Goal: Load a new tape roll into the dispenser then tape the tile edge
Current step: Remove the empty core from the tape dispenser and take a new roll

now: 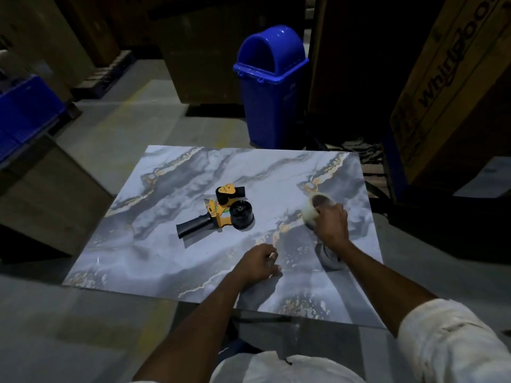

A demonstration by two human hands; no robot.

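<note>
The right hand (330,223) has its fingers curled around a clear tape roll (313,208), holding it tilted near the right edge of the marbled tile (166,255); whether the roll touches the tile cannot be told. The left hand (258,262) rests on the tile toward its near edge, fingers loosely curled and holding nothing. The yellow-and-black dispenser (218,212) lies on its side near the tile's middle, well apart from both hands, with a blue bin (272,87) standing beyond the far edge.

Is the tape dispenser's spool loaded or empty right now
Empty. The dispenser lies on its side on the tile with its black hub bare; the right hand holds the tape roll.
</note>
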